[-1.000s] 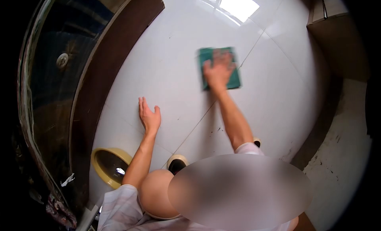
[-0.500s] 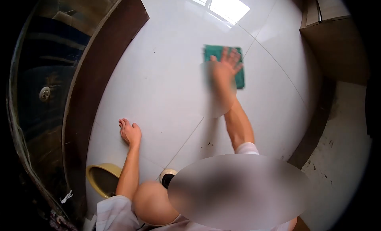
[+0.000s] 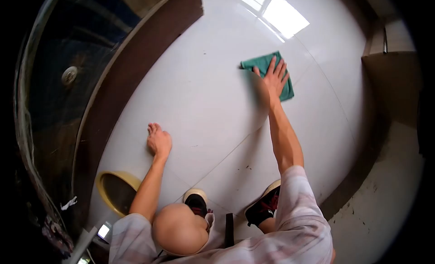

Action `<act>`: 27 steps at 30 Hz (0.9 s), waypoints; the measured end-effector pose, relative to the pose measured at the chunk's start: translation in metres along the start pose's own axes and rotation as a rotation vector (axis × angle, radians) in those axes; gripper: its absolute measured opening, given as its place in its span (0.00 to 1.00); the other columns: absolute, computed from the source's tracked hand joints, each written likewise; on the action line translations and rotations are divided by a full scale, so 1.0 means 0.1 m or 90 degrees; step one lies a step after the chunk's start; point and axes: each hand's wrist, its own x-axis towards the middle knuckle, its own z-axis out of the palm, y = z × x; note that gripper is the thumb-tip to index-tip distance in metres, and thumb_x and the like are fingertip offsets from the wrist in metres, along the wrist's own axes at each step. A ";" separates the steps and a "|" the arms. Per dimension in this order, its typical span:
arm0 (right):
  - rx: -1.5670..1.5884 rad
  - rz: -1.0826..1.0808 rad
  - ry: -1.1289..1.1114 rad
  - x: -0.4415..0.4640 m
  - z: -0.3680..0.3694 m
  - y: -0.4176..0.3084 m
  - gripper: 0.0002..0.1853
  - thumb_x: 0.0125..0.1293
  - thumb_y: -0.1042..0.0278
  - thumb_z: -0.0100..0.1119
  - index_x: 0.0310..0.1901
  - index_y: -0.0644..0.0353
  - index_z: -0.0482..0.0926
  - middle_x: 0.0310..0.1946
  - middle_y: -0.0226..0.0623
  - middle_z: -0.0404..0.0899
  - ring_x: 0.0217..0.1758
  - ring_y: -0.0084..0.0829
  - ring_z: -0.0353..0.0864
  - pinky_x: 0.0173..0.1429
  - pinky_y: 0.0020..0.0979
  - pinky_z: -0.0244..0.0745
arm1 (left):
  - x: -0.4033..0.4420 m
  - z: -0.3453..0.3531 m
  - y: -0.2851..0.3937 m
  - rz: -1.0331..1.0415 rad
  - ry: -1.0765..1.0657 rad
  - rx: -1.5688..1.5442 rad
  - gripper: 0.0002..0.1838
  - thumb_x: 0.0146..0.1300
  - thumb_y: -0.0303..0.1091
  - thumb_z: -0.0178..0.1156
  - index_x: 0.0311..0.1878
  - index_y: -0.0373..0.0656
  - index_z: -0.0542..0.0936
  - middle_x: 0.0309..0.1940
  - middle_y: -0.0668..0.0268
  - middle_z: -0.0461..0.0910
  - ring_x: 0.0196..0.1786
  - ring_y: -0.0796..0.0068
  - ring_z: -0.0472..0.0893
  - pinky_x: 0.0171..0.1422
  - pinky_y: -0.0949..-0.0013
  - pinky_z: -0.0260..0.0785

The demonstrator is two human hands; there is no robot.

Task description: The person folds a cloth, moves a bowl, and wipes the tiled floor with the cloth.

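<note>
A folded green cloth (image 3: 258, 63) lies on the glossy white tiled floor (image 3: 204, 105). My right hand (image 3: 275, 82) presses flat on it, fingers spread, with the arm stretched forward. A blurred patch covers part of the cloth's left side and the wrist edge. Off to the left, my left hand (image 3: 159, 140) rests on the bare floor, holding nothing. Its fingers point forward and show only in part.
A yellow-rimmed basin (image 3: 103, 191) stands beside my left forearm. Dark brown furniture base (image 3: 113, 89) runs along the left. Wooden cabinet (image 3: 392, 78) stands at the right. My black shoes (image 3: 195, 201) are below me. Small dark specks (image 3: 248, 167) dot the floor.
The cloth has turned clockwise and sits slightly farther right in view under my right hand. My left hand appears a little higher and farther right. The view has shifted, showing both shoes.
</note>
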 end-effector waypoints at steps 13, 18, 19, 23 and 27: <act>0.112 -0.274 -0.207 -1.08 -0.11 -0.92 0.40 0.68 0.40 0.57 0.78 0.46 0.65 0.82 0.43 0.55 0.85 0.45 0.51 0.85 0.59 0.39 | -0.18 0.14 -0.66 -0.108 0.193 -0.284 0.31 0.62 0.25 0.53 0.71 0.30 0.72 0.77 0.47 0.65 0.79 0.47 0.64 0.82 0.56 0.57; -0.030 -0.110 -0.006 0.25 0.28 -0.73 0.40 0.77 0.37 0.43 0.83 0.48 0.52 0.84 0.48 0.49 0.87 0.49 0.44 0.85 0.58 0.36 | -0.23 0.05 -0.69 -0.118 0.019 -0.193 0.36 0.61 0.25 0.53 0.75 0.29 0.66 0.80 0.44 0.57 0.83 0.47 0.56 0.86 0.55 0.48; 0.005 -0.107 0.023 0.41 0.39 -0.92 0.39 0.75 0.39 0.45 0.82 0.51 0.57 0.83 0.48 0.52 0.87 0.47 0.45 0.85 0.57 0.36 | -0.26 0.08 -0.70 -0.089 0.024 -0.189 0.36 0.61 0.26 0.53 0.76 0.29 0.64 0.81 0.43 0.56 0.83 0.47 0.56 0.86 0.56 0.48; -0.006 -0.344 -0.045 -0.01 0.81 -2.12 0.38 0.72 0.44 0.49 0.79 0.55 0.61 0.82 0.47 0.55 0.85 0.44 0.51 0.86 0.53 0.41 | -0.22 0.09 -0.64 -0.121 0.029 -0.199 0.35 0.60 0.26 0.52 0.74 0.29 0.68 0.79 0.43 0.60 0.82 0.46 0.58 0.85 0.57 0.51; 0.050 -0.588 -0.077 -1.23 0.54 -2.48 0.40 0.70 0.46 0.52 0.80 0.55 0.60 0.82 0.44 0.56 0.86 0.42 0.51 0.86 0.52 0.40 | -0.16 -0.04 -0.78 -0.106 0.006 -0.234 0.33 0.61 0.26 0.51 0.73 0.31 0.70 0.77 0.45 0.63 0.81 0.48 0.60 0.85 0.54 0.52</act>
